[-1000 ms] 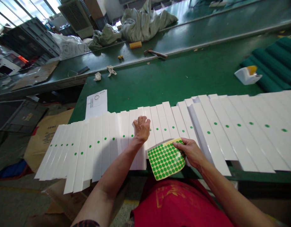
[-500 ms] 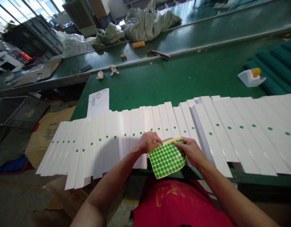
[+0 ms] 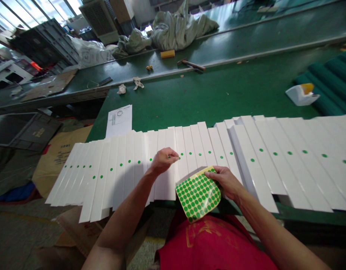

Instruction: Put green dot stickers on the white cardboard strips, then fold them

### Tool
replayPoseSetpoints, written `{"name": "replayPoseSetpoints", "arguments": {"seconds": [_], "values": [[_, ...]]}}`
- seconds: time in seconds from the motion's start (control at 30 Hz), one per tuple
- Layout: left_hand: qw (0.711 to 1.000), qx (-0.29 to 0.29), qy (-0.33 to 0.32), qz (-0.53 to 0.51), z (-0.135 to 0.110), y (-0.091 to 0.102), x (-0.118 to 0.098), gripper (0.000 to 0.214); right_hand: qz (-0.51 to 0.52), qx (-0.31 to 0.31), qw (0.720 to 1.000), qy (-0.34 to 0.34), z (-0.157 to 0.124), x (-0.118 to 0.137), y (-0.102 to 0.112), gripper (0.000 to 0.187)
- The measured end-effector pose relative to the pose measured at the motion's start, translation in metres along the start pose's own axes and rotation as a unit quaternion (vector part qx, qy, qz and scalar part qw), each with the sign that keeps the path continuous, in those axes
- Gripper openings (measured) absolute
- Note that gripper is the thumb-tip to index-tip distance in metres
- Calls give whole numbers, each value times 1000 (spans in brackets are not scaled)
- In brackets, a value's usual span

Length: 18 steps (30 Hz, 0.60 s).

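Nearest the bottom edge, a red shirt front (image 3: 212, 243) with gold print shows between the person's forearms. Just beyond it the right hand (image 3: 225, 180) holds a sticker sheet (image 3: 197, 195), thumb on top and clamped on its upper right corner; rows of round green stickers cover the yellowish backing, which hangs tilted over the near table edge. To its left, above the row of long white pieces (image 3: 187, 137), the left hand (image 3: 163, 160) has thumb and fingers pinched together, with a green dot (image 3: 179, 158) at their tips; whether that dot touches the surface beneath, I cannot tell. Those pieces lie side by side, some overlapping, right across the green table (image 3: 187, 101), most marked with one green dot near the middle. Behind their left part lies a printed paper (image 3: 119, 120); farther right, a white tape dispenser (image 3: 302, 95) sits beside dark green ridged material (image 3: 333, 80). Past the table's far edge, a hammer (image 3: 191, 65) and a yellow block (image 3: 167, 54) rest near each other, with a grey-green sack (image 3: 178, 32) heaped behind.
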<state>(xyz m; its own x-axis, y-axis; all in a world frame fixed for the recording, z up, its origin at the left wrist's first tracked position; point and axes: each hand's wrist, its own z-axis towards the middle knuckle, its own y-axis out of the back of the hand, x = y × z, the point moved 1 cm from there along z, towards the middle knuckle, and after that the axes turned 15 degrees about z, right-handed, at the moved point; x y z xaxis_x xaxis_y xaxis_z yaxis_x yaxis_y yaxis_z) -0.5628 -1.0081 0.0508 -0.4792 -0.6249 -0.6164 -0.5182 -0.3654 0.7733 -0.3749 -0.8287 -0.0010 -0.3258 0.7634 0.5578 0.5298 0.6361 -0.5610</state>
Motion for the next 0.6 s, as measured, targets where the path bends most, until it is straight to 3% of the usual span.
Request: {"name": "replayPoseSetpoints", "arguments": {"seconds": [0.13,0.23,0.33,0.43,0.6], "values": [[996,-20,71,-40,2,22,21,11,27,60,997,-44,0,-2,0,23],[988,-79,124,-57,-6,23,32,13,8,92,995,-49,5,-2,-9,27],[962,-194,190,-34,-21,10,36,14,-31,133,990,-26,17,-4,-27,28],[933,-285,212,61,-38,-10,30,10,-65,156,985,17,32,-10,-48,23],[902,-328,226,165,-54,-37,21,15,-115,178,976,55,49,-21,-70,20]]}}
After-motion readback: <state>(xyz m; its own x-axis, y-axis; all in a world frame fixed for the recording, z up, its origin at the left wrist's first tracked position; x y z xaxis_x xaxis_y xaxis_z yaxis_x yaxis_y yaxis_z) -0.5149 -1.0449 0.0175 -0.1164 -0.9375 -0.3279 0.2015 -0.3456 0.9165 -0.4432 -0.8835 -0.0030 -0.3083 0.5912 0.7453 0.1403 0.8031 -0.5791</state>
